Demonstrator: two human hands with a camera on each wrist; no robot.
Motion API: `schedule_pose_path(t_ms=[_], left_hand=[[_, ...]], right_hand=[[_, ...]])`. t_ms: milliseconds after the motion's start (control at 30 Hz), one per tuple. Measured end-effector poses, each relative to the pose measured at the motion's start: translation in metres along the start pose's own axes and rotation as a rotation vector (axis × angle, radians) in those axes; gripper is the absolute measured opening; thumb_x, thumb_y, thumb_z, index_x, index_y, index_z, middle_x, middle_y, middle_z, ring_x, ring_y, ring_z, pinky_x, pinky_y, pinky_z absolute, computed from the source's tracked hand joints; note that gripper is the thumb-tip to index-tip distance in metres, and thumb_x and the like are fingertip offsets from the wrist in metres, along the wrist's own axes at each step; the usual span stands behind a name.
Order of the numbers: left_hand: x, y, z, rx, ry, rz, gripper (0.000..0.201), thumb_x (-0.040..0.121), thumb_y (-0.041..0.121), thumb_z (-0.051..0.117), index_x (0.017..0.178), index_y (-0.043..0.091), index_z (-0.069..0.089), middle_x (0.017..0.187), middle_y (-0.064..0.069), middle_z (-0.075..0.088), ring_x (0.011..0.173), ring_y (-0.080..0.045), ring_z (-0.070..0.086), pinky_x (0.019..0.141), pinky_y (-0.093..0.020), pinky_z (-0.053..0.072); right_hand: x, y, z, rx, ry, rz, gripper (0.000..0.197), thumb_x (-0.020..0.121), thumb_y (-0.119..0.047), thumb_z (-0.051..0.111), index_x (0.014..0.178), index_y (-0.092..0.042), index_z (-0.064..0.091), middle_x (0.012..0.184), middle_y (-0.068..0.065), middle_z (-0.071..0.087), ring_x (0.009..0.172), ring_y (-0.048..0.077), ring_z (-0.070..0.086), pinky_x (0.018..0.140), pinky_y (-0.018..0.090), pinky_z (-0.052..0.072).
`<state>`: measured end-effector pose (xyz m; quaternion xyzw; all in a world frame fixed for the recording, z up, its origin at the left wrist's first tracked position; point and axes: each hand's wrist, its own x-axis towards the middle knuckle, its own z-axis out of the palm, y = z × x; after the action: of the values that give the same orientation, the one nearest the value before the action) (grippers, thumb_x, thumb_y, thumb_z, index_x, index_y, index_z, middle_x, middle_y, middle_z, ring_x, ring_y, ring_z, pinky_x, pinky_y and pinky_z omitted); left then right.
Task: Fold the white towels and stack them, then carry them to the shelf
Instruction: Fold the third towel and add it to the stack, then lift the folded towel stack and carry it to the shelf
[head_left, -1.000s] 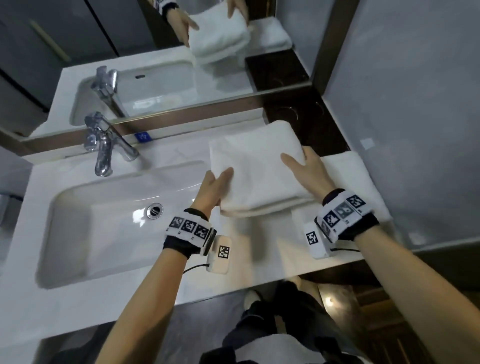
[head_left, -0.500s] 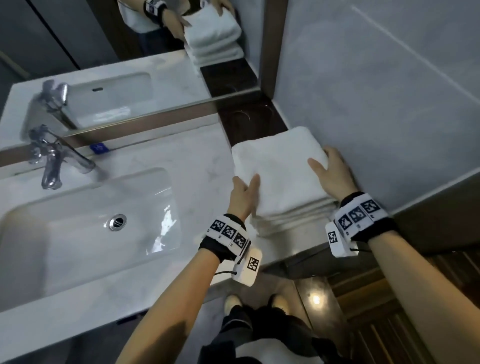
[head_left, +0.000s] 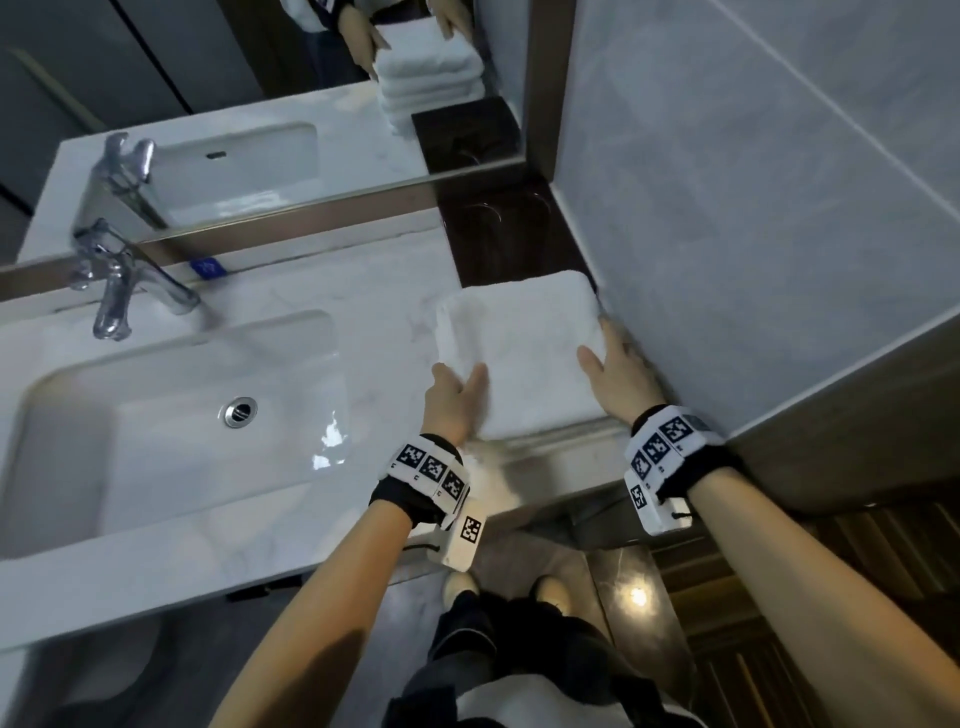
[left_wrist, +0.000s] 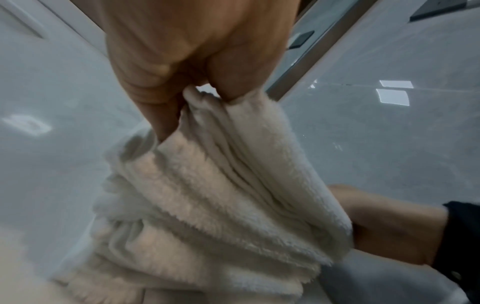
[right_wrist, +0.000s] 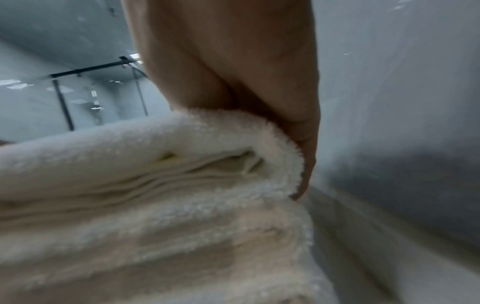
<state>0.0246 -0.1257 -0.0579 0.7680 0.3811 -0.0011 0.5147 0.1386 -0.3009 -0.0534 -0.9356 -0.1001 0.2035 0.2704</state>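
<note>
The stack of folded white towels (head_left: 519, 358) sits at the right end of the white marble counter (head_left: 311, 312), its far corner close to the grey tiled wall (head_left: 753, 208) and its near edge close to the counter's front lip. Several thick folded layers show along its near side in the wrist views, and the mirror (head_left: 260, 78) behind reflects the same pile as a neat column.

The left hand (head_left: 454, 400) grips the pile at its near left corner: the thumb lies on top and the fingers go under, the plush edges bunched between them in the left wrist view. The right hand (head_left: 615, 374) holds the near right side, thumb on top of the top towel, fingers down the side between pile and wall; the right wrist view shows a fingertip (right_wrist: 303, 181) reaching down past the rounded fold. Both wrists wear black bands with white marker tags.

To the left of the towels the sink (head_left: 171, 415) is sunk in the counter, its drain (head_left: 240, 411) shining, and a chrome tap (head_left: 119, 291) stands behind it. A dark wooden panel (head_left: 509, 234) fills the corner behind the pile. Below the counter's edge, the person's dark trousers and pale shoes show over a glossy floor (head_left: 623, 597).
</note>
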Motion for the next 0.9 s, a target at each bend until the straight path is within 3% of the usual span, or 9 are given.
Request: schedule_pose_path(t_ms=[100, 267, 300, 367, 400, 467, 567, 667, 900], left_hand=[[-0.003, -0.02, -0.026, -0.002, 0.061, -0.023, 0.036, 0.092, 0.046, 0.048, 0.095, 0.012, 0.039, 0.08, 0.003, 0.046, 0.066, -0.01, 0.046, 0.053, -0.024, 0.036], [-0.01, -0.042, -0.074, 0.157, 0.193, -0.051, 0.038, 0.089, 0.047, 0.053, 0.072, 0.017, 0.036, 0.069, 0.003, 0.041, 0.061, -0.017, 0.041, 0.052, -0.027, 0.029], [-0.012, -0.043, -0.082, 0.191, 0.226, -0.06, 0.036, 0.088, 0.047, 0.055, 0.076, 0.015, 0.041, 0.073, 0.001, 0.046, 0.066, -0.02, 0.046, 0.055, -0.029, 0.034], [-0.015, -0.044, -0.093, 0.26, 0.317, -0.027, 0.04, 0.086, 0.041, 0.06, 0.107, 0.009, 0.05, 0.104, -0.007, 0.057, 0.093, -0.028, 0.056, 0.077, -0.038, 0.047], [-0.016, -0.043, -0.097, 0.317, 0.374, 0.035, 0.05, 0.086, 0.035, 0.062, 0.123, 0.006, 0.046, 0.122, -0.011, 0.052, 0.109, -0.031, 0.053, 0.089, -0.042, 0.046], [-0.017, -0.037, -0.097, 0.461, 0.461, 0.229, 0.057, 0.089, 0.025, 0.059, 0.137, 0.004, 0.037, 0.141, -0.015, 0.04, 0.128, -0.034, 0.04, 0.103, -0.042, 0.036], [-0.011, -0.024, -0.082, 0.658, 0.351, 0.405, 0.056, 0.097, 0.028, 0.042, 0.148, 0.011, 0.023, 0.158, -0.008, 0.019, 0.147, -0.028, 0.013, 0.118, -0.047, 0.013], [0.0, -0.028, -0.063, 0.782, 0.211, 0.385, 0.056, 0.101, 0.036, 0.025, 0.151, 0.021, 0.006, 0.161, -0.003, -0.004, 0.148, -0.024, -0.01, 0.117, -0.053, -0.004], [0.01, -0.057, -0.044, 0.586, 0.198, 0.366, 0.055, 0.1, 0.042, 0.022, 0.15, 0.032, 0.001, 0.16, 0.004, -0.015, 0.146, -0.014, -0.019, 0.119, -0.05, -0.003]], right_hand=[[-0.009, -0.013, 0.019, -0.015, -0.051, -0.072, 0.058, 0.094, -0.054, 0.03, 0.145, -0.035, 0.011, 0.147, 0.012, 0.036, 0.124, 0.036, 0.045, 0.099, 0.046, 0.038], [-0.02, -0.042, 0.049, 0.071, -0.16, -0.189, 0.064, 0.094, -0.05, 0.037, 0.146, -0.023, 0.012, 0.143, 0.016, 0.037, 0.124, 0.035, 0.045, 0.102, 0.046, 0.039], [-0.021, -0.047, 0.052, 0.077, -0.175, -0.203, 0.065, 0.094, -0.049, 0.038, 0.147, -0.022, 0.012, 0.144, 0.016, 0.036, 0.126, 0.035, 0.042, 0.102, 0.045, 0.038], [-0.022, -0.056, 0.055, 0.085, -0.147, -0.264, 0.067, 0.095, -0.044, 0.042, 0.148, -0.022, 0.009, 0.149, 0.014, 0.028, 0.133, 0.033, 0.033, 0.106, 0.046, 0.033], [-0.023, -0.061, 0.055, 0.073, -0.09, -0.326, 0.067, 0.095, -0.039, 0.044, 0.149, -0.022, 0.008, 0.153, 0.012, 0.022, 0.137, 0.033, 0.026, 0.109, 0.047, 0.029], [-0.022, -0.071, 0.057, 0.007, 0.043, -0.496, 0.066, 0.095, -0.029, 0.045, 0.15, -0.021, 0.009, 0.159, 0.009, 0.009, 0.145, 0.031, 0.009, 0.116, 0.044, 0.019], [-0.014, -0.085, 0.065, -0.118, 0.092, -0.635, 0.061, 0.097, -0.028, 0.043, 0.15, -0.019, 0.014, 0.161, 0.005, 0.001, 0.148, 0.027, -0.006, 0.118, 0.041, 0.009], [-0.003, -0.087, 0.075, -0.225, 0.048, -0.613, 0.059, 0.099, -0.035, 0.034, 0.151, -0.023, 0.01, 0.161, 0.001, -0.005, 0.148, 0.023, -0.01, 0.12, 0.045, 0.009], [0.008, -0.069, 0.09, -0.291, 0.05, -0.634, 0.058, 0.099, -0.041, 0.026, 0.151, -0.025, 0.007, 0.161, -0.001, -0.004, 0.148, 0.021, -0.009, 0.121, 0.043, 0.01]])
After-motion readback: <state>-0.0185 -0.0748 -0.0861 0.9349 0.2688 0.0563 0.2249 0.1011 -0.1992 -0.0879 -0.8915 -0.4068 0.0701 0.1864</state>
